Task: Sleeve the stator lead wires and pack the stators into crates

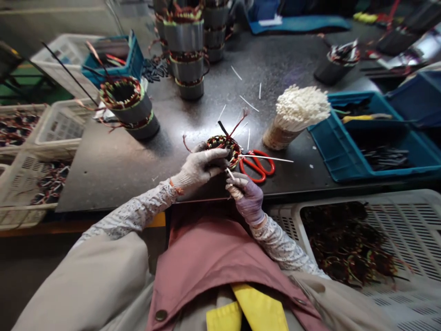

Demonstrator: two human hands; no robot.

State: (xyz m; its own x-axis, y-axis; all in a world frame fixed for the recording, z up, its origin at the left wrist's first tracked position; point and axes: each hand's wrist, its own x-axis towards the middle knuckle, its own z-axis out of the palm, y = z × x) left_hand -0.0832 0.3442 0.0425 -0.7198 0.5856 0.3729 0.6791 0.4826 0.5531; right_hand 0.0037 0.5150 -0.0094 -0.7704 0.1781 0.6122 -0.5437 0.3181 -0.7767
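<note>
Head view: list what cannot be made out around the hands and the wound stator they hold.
- Wound stator, head view: its near side is covered by the left hand.
- Thin white strip pinched by the right hand: too small to identify; its lower end is hidden in the fingers.
- Red scissors: blades hidden behind the stator.
- White crate contents: dark and blurred, cut off by the right edge.

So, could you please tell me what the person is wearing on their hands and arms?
The left hand wears a pale grey knit glove with an orange cuff edge. The right hand wears a lilac-tinted glove. Both arms have white sleeves with a fine dark speckled print, worn under beige outer sleeves.
</note>
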